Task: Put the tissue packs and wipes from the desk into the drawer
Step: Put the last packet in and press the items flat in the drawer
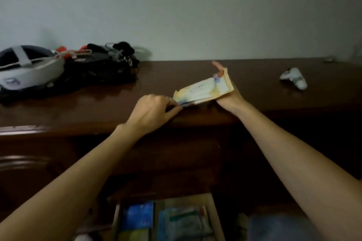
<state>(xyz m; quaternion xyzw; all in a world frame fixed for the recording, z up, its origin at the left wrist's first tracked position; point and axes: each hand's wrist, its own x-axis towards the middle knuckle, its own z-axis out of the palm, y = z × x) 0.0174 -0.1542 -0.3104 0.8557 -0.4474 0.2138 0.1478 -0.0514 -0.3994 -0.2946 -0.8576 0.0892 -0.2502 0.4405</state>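
At nine o'clock, a white and dark headset (29, 68) and a black tangle of straps and cables (101, 64) are crowding the counter (176, 72) against the wall. Toward centre, the left hand (151, 111) is pinching the near-left corner of a flat cream wipes pack (205, 89) just inside the counter's front edge. The right hand (228, 96) is cupping the pack's far-right end from beneath, fingers spread behind it, tilting it up off the wood. Bare counter is lying open between the pack and a white controller (293, 79) at three o'clock. At six o'clock, the drawer (217, 219) is standing open, blue packets (137, 215) showing inside.
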